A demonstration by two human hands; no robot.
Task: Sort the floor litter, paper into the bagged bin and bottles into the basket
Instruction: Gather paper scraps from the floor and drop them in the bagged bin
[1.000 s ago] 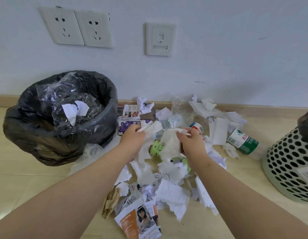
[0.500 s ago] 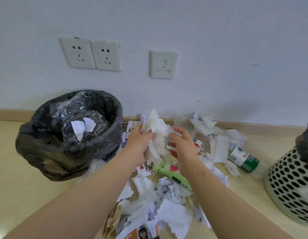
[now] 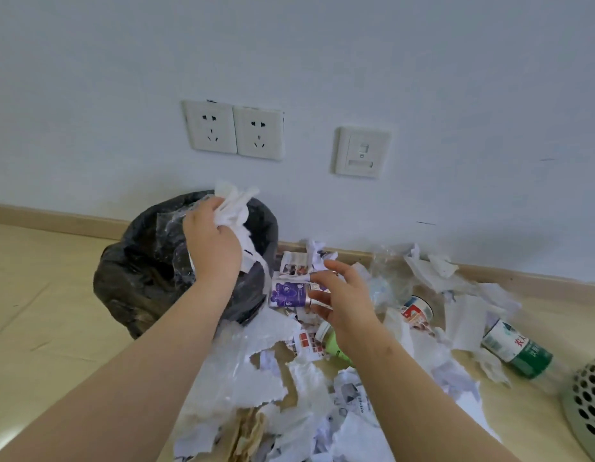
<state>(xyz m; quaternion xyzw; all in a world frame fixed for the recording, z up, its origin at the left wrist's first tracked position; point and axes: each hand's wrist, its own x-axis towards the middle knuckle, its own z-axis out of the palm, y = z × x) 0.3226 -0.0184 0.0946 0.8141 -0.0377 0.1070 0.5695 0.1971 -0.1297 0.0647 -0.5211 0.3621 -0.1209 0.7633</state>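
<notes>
My left hand (image 3: 212, 243) grips a wad of white paper (image 3: 234, 208) above the mouth of the black bagged bin (image 3: 139, 271). My right hand (image 3: 342, 296) hovers with spread fingers over the litter pile and holds nothing. Torn white paper (image 3: 266, 385) covers the floor between my arms. A plastic bottle with a green label (image 3: 516, 348) lies at the right. A light green bottle (image 3: 332, 341) shows partly under my right wrist. A red and white bottle (image 3: 417, 310) lies beyond it. The perforated basket (image 3: 586, 408) stands at the right edge.
A purple printed carton (image 3: 287, 293) and leaflets lie next to the bin. Clear crumpled plastic (image 3: 386, 281) sits by the skirting board. Two wall sockets (image 3: 234, 130) and a switch plate (image 3: 362, 151) are on the wall. Bare wooden floor (image 3: 39, 311) lies left of the bin.
My left hand has carried the paper wad up and left from the pile to above the bin. My right hand let go of it and opened over the litter.
</notes>
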